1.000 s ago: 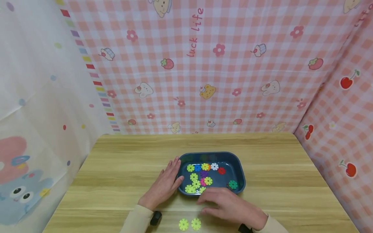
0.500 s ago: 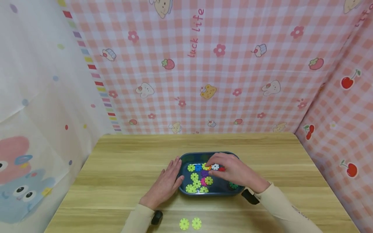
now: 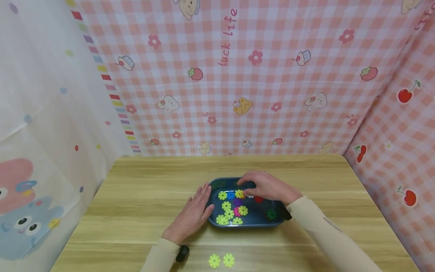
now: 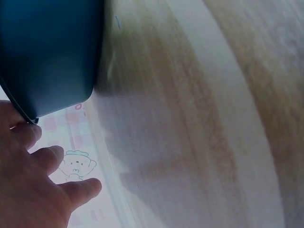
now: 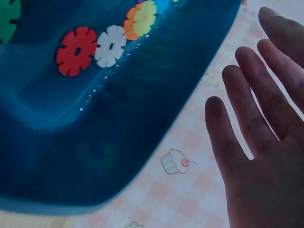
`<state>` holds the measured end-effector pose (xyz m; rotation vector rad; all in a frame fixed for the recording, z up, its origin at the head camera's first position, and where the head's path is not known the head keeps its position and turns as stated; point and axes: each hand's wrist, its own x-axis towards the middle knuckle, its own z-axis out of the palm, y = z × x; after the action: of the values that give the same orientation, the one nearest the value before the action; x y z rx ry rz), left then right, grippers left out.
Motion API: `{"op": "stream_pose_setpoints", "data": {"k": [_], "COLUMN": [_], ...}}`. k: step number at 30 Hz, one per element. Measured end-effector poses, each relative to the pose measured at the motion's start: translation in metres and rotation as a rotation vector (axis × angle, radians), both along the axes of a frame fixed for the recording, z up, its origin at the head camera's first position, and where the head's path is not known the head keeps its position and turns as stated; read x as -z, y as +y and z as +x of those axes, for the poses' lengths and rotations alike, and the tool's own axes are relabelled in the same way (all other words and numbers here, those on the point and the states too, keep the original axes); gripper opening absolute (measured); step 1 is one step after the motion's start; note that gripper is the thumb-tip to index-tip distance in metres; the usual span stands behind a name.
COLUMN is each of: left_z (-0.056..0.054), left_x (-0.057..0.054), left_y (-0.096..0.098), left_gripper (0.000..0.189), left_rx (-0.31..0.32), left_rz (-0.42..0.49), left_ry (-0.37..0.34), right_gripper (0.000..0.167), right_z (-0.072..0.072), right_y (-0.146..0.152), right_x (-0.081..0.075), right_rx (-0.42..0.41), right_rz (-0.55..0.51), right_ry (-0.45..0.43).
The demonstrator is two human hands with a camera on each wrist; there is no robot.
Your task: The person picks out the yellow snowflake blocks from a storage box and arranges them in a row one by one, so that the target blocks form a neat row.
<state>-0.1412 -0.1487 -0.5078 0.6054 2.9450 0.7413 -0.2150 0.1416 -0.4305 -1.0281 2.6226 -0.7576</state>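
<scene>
A dark blue tray (image 3: 256, 213) holds several notched plastic discs in yellow, blue, orange, purple, pink, red, white and green. My left hand (image 3: 190, 221) rests along the tray's left side with fingers outstretched, its fingertips at the rim. My right hand (image 3: 266, 187) is over the back part of the tray, fingers loosely bent and holding nothing. It partly covers a white disc (image 5: 104, 53) and a red disc (image 5: 66, 54); both lie whole in the right wrist view. Near them a yellow disc (image 5: 145, 21) overlaps an orange disc (image 5: 128, 28).
Two yellow-green discs (image 3: 229, 260) lie side by side on the wooden table (image 3: 153, 204), in front of the tray. A green disc (image 3: 271, 215) sits at the tray's right end. Behind the table hangs a pink checked cloth (image 3: 289, 128).
My right hand has gone from the tray's front edge up over its inside, then back toward the rear rim. The left hand and the discs keep their places.
</scene>
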Motion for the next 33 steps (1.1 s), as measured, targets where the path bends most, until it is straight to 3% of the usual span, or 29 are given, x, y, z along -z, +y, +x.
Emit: {"op": "stream_pose_setpoints", "data": {"k": [10,33], "left_z": [0.000,0.000], "left_x": [0.000,0.000], "left_y": [-0.001,0.000], "left_gripper": [0.065,0.067], "left_rx": [-0.012,-0.001], "left_rz": [0.006,0.009], "left_ry": [-0.019,-0.017], "right_gripper": [0.037,0.039], "right_z": [-0.014,-0.018], "right_y": [-0.014,-0.012], "right_x": [0.020,0.049], "right_rx": [0.012,0.059], "right_rz": [0.046,0.032], "right_ry": [-0.115,-0.194]}}
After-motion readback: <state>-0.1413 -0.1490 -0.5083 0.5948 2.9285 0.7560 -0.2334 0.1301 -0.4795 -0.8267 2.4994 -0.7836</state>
